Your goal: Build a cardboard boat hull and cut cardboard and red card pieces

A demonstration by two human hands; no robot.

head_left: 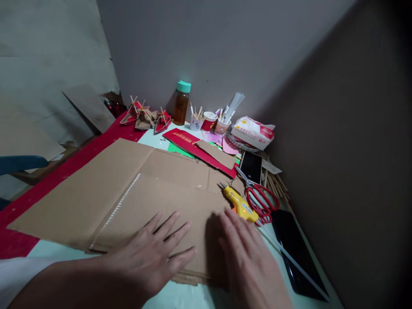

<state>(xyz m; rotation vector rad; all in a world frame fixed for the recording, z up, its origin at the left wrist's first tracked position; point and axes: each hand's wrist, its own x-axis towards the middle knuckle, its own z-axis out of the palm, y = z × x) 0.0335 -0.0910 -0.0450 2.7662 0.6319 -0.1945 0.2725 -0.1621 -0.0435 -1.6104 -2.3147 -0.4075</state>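
Note:
A large sheet of brown cardboard (170, 193) lies unfolded across the table, with creases and a torn white line down its left part. My left hand (154, 253) rests flat on its near middle, fingers spread. At the sheet's right edge is my right hand (246, 253), its fingers stretched out and close together, casting a shadow on the cardboard; no held thing shows under it. Just beyond its fingertips lies a yellow hot glue gun (240, 203). Red-handled scissors (262, 197) lie beside the glue gun.
Along the wall stand a bottle with a teal lid (182, 103), cups holding sticks (210, 120) and a tissue pack (252, 132). Red-and-brown stick models (144, 116) sit back left. At right lie a phone (251, 167), a black tablet-like slab (298, 257) and a glue stick (289, 257).

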